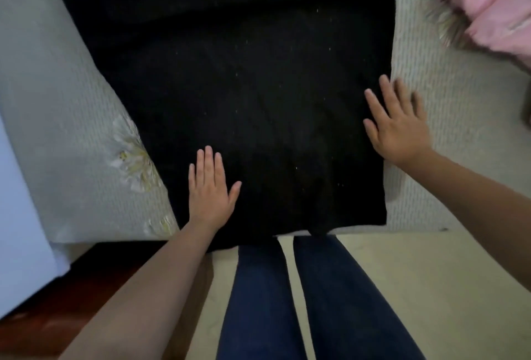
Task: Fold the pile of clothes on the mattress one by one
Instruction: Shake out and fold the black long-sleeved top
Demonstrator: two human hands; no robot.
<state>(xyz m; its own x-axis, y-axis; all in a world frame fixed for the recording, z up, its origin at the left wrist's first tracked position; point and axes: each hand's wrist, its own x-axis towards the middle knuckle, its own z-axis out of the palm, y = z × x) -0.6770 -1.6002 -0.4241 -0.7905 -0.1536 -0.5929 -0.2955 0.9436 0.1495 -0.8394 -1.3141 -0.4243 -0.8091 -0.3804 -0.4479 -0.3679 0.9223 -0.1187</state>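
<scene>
A large black garment [244,86] lies spread flat on the pale mattress [448,158], its near edge hanging a little over the mattress front. My left hand [209,190] lies flat on the garment's near left part, fingers straight and together. My right hand [398,121] is spread wide at the garment's right edge, partly on the black cloth and partly over the mattress, and it looks slightly blurred.
Pink clothes [494,3] lie bunched at the far right corner of the mattress. A flower print [132,158] marks the mattress cover at the left. My legs in dark blue trousers [301,302] stand against the mattress front. A white box [23,201] sits at the left.
</scene>
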